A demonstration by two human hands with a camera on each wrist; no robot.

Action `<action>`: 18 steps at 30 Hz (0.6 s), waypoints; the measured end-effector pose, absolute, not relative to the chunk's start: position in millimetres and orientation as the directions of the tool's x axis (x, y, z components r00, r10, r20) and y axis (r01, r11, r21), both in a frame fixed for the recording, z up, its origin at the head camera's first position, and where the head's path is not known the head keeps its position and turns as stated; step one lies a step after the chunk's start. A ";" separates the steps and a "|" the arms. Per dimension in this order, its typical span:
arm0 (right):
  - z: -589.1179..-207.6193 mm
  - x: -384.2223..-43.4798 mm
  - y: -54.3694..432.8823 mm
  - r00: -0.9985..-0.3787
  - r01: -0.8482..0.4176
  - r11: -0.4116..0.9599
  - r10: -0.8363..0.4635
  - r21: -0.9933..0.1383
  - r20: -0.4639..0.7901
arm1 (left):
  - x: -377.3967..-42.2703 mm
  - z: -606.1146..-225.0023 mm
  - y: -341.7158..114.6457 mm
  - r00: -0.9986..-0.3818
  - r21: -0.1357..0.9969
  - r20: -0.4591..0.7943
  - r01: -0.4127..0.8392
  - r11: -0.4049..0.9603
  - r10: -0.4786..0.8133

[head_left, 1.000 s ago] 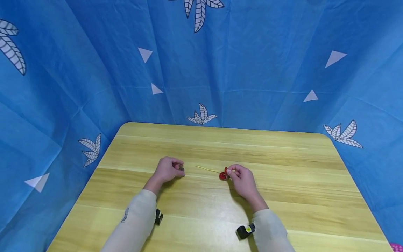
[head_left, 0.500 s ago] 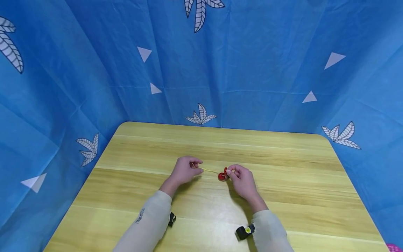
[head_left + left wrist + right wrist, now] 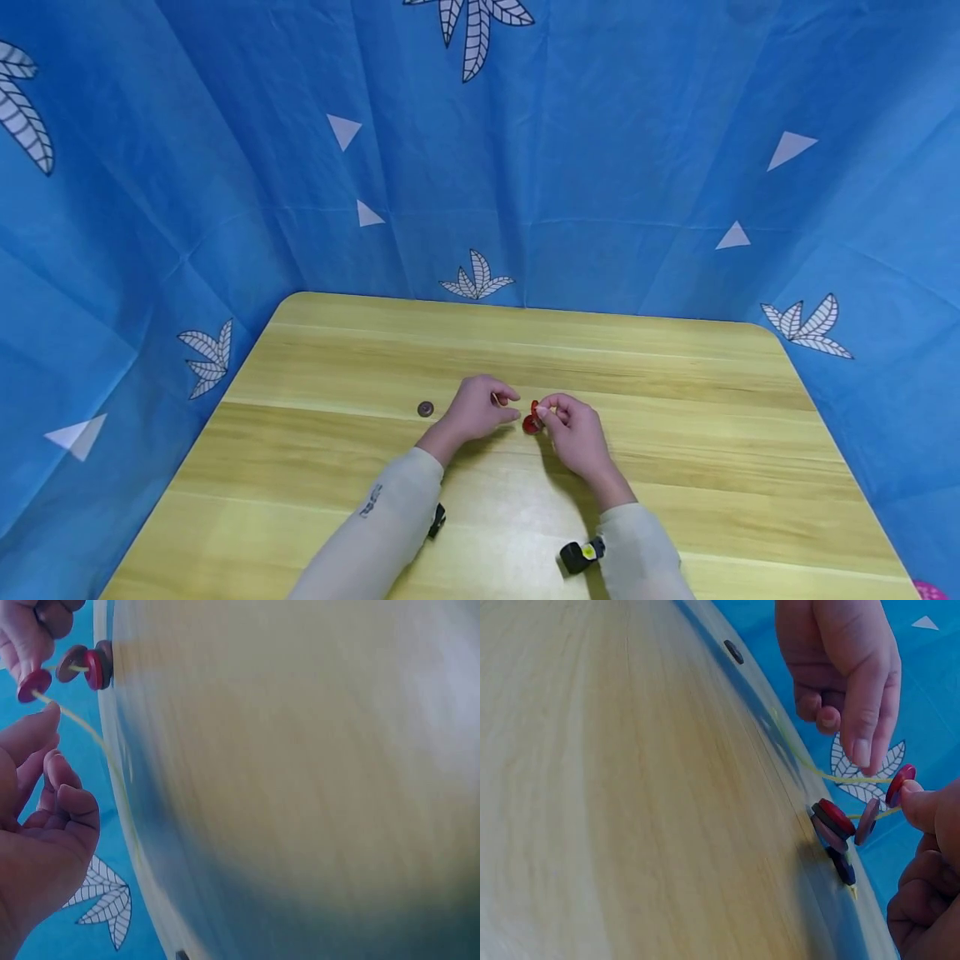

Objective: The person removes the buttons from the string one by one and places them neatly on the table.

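Note:
My right hand [image 3: 577,433] pinches a red button [image 3: 901,785] between thumb and finger, above the table. A yellow string [image 3: 840,779] passes through this button and hangs in a curve toward the table. Several more buttons, including another red button [image 3: 836,817] and a brownish button [image 3: 867,822], are threaded on the string below. My left hand [image 3: 478,408] hovers just left of the pinched button. In the right wrist view its fingertips [image 3: 861,754] are close above the string, with a small gap. A loose brown button [image 3: 425,409] lies on the table behind my left hand.
The wooden table [image 3: 660,367] has rounded far corners. A blue curtain [image 3: 600,150] with leaf and triangle prints hangs behind it and at the sides. Black wrist cameras, such as the right one [image 3: 576,557], sit below the sleeves.
My left hand has moved right, away from the brown button, along the string and close to the red button. My right hand keeps its pinch and has barely moved.

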State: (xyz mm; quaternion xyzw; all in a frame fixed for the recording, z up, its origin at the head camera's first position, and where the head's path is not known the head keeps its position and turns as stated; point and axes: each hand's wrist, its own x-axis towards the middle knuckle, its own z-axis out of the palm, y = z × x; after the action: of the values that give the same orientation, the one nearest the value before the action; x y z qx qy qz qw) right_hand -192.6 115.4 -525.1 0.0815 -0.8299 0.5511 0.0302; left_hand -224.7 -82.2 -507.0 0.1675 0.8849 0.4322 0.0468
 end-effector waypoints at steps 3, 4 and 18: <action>-525.8 -192.4 115.2 -0.984 -0.170 0.371 -0.106 -0.913 0.140 | -224.5 -509.5 -77.8 -0.933 0.778 0.070 0.272 0.567 0.352; -525.7 -192.4 115.2 -0.984 -0.171 0.368 -0.108 -0.914 0.141 | -224.8 -510.1 -76.6 -0.931 0.774 0.073 0.279 0.568 0.357; -530.3 -194.2 115.7 -0.980 -0.190 0.344 -0.117 -0.920 0.159 | -227.3 -515.4 -67.7 -0.927 0.770 0.061 0.280 0.574 0.371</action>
State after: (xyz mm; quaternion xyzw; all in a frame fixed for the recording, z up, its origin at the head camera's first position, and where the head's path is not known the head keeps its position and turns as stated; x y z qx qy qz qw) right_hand -194.2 115.7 -530.3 0.0937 -0.8190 0.5651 0.0325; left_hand -227.3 -67.7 -515.4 0.1838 0.8854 0.4236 0.0534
